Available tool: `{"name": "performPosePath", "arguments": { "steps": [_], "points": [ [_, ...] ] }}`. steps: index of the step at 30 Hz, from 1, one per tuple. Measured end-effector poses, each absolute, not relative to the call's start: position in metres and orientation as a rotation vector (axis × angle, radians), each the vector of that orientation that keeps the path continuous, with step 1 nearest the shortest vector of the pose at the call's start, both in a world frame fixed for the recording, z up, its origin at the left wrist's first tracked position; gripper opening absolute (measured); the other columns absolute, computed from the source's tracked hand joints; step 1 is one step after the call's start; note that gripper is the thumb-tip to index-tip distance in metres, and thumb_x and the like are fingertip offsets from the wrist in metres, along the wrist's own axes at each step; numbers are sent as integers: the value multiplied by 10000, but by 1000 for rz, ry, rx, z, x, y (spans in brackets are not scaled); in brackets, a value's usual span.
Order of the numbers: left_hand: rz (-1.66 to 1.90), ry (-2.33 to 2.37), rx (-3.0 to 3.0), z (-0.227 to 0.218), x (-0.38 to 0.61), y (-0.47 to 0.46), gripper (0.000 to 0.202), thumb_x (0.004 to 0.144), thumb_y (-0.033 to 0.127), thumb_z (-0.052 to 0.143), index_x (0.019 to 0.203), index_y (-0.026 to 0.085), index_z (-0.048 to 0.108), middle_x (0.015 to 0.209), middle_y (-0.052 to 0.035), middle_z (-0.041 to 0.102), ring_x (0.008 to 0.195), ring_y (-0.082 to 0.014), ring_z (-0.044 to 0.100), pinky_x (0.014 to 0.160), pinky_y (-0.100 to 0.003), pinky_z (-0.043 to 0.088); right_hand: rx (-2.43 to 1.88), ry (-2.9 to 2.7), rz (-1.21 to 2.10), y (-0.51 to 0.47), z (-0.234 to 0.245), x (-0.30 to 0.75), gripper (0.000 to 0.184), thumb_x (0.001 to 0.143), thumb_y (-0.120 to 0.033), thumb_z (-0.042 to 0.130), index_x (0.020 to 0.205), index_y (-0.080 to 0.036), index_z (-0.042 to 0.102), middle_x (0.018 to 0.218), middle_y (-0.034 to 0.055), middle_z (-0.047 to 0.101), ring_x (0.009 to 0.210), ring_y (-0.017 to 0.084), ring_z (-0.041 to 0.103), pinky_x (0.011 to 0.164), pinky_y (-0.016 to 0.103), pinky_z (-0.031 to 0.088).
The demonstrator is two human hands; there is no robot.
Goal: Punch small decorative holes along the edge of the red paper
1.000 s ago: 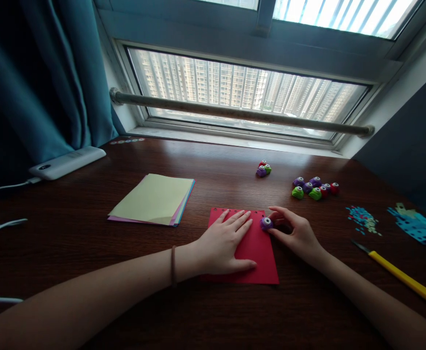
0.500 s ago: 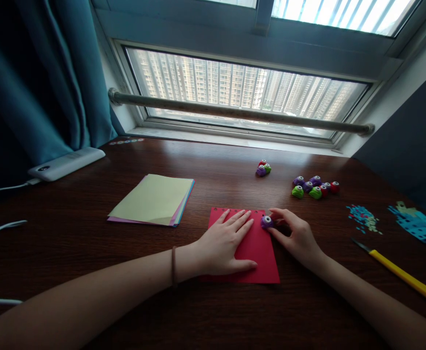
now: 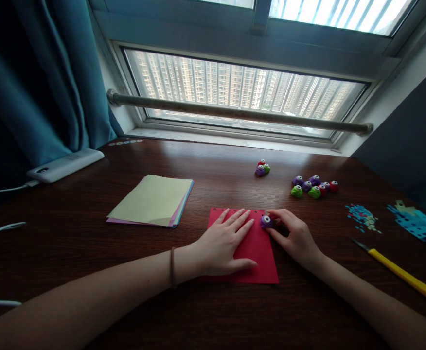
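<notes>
A red sheet of paper [image 3: 258,267] lies on the brown table, with a row of small punched shapes along its far edge. My left hand [image 3: 223,245] rests flat on it, fingers spread. At the sheet's right edge, near the far corner, sits a small purple craft punch [image 3: 266,222] with a round white-and-black button on top. My right hand [image 3: 295,236] grips this punch from the right between thumb and fingers. Whether paper is inside the punch's slot cannot be made out.
Several more punches [image 3: 314,191] stand at right, and a small cluster [image 3: 261,169] farther back. Paper bits [image 3: 362,216], blue punched scraps [image 3: 417,223] and a yellow-handled craft knife [image 3: 402,272] lie on the right. Left are a paper stack [image 3: 152,199] and a white power bank [image 3: 67,164].
The view has shifted very slightly. Both hands, the red paper and the purple punch keep practically the same places.
</notes>
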State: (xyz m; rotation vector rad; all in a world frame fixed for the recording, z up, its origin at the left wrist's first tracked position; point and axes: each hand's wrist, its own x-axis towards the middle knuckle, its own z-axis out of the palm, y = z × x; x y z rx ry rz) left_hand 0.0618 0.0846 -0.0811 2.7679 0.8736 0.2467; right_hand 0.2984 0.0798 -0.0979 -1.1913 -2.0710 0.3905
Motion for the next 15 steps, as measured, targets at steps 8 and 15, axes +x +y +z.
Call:
{"name": "performPosePath", "arguments": {
  "steps": [8,15],
  "points": [
    [387,818,2848,-69,65,83,881,803,688,383,1422,113,134,1469,-151,103,1347,-286,34,1079,-494,55,-1157,-2063,221,73,-88,296,418,833,-234,574,1228,-191,444,1212,111,453,1090,248,456,879,385,440],
    [370,670,2720,-68,54,35,356,868,524,450,1222,516,427,1267,131,500,1192,-164,437,1055,-336,275,-547,-2396,218,18,-83,268,157,853,-152,420,820,-202,565,700,40,557,618,174,507,576,327,464]
  ]
}}
